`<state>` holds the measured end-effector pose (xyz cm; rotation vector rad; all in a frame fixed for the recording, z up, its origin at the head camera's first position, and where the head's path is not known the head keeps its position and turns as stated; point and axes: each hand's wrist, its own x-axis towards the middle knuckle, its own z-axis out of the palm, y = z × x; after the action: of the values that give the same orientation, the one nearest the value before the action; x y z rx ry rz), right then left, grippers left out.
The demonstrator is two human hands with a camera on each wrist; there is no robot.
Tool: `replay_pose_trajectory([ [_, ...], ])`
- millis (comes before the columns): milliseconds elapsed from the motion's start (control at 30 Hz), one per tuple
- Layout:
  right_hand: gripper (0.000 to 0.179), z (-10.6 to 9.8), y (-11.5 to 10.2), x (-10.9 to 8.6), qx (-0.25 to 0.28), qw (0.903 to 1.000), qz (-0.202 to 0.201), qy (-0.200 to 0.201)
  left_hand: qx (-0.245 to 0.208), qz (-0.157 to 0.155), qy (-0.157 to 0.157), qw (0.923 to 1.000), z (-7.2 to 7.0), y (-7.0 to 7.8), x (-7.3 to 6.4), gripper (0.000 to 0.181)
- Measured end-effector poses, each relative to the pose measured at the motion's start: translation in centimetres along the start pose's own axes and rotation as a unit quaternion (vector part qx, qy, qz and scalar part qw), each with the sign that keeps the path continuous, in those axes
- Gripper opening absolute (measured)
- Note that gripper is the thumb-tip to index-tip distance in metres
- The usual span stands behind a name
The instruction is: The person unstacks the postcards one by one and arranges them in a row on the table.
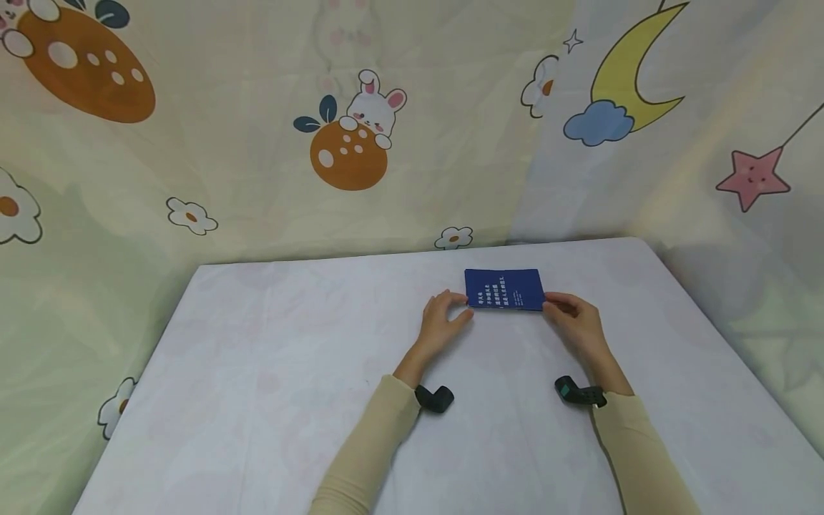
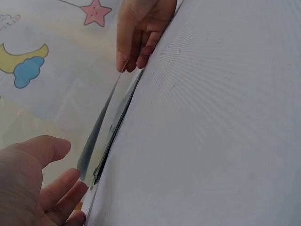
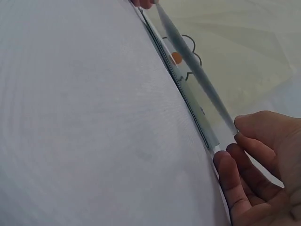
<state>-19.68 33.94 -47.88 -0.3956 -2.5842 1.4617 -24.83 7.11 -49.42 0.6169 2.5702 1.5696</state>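
Observation:
A dark blue card (image 1: 504, 289) with white lettering lies near the far side of the table in the head view. Both wrist views show this card (image 3: 195, 68) raised at an angle over a thin stack of flat pieces (image 3: 194, 112) on the tabletop. My right hand (image 1: 579, 325) pinches the card's right end between thumb and index finger, its other fingers curled beside the stack. At the opposite end, my left hand (image 1: 443, 323) touches the edge with its fingertips. The left thumb (image 2: 55, 149) stands apart from the card.
A white cloth covers the table (image 1: 309, 372). Behind it hangs a patterned curtain (image 1: 257, 129) with printed rabbits, flowers and a moon. Each wrist wears a black strap with a small camera, such as the left wrist camera (image 1: 435, 399).

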Motion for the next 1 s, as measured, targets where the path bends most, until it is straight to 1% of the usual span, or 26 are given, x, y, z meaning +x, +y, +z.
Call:
replay_pose_trajectory([
  [133,0.041,-0.01,0.09,0.11,0.050,0.9986,-0.012,0.010,-0.028,-0.004,0.020,0.9994,-0.01,0.23,0.03,0.031],
  [233,0.040,0.02,0.15,0.18,0.091,0.9955,-0.026,0.007,-0.041,-0.001,0.031,0.9987,0.01,0.35,0.07,0.029],
  [300,0.039,0.08,0.24,0.23,0.109,0.9935,-0.035,0.002,-0.049,0.003,0.037,0.9981,0.03,0.32,0.09,0.028],
  [433,0.038,0.17,0.26,0.26,0.115,0.9927,-0.038,0.001,-0.060,0.009,0.048,0.9970,0.02,0.12,0.11,0.024],
  [567,0.037,0.32,0.08,0.27,0.109,0.9935,-0.033,0.001,-0.067,0.012,0.063,0.9957,-0.13,0.02,0.12,0.019],
  [633,0.037,0.39,0.00,0.29,0.105,0.9940,-0.029,0.002,-0.071,0.012,0.066,0.9952,-0.22,0.04,0.13,0.018],
  [733,0.037,0.43,0.03,0.36,0.102,0.9946,-0.022,0.002,-0.078,0.007,0.064,0.9948,-0.30,0.11,0.09,0.019],
  [867,0.037,0.39,0.18,0.42,0.098,0.9948,-0.028,0.001,-0.085,0.006,0.054,0.9949,-0.26,0.02,0.08,0.027],
  [1000,0.037,0.29,0.33,0.29,0.103,0.9941,-0.032,0.004,-0.080,0.018,0.041,0.9958,-0.11,-0.15,0.11,0.032],
])
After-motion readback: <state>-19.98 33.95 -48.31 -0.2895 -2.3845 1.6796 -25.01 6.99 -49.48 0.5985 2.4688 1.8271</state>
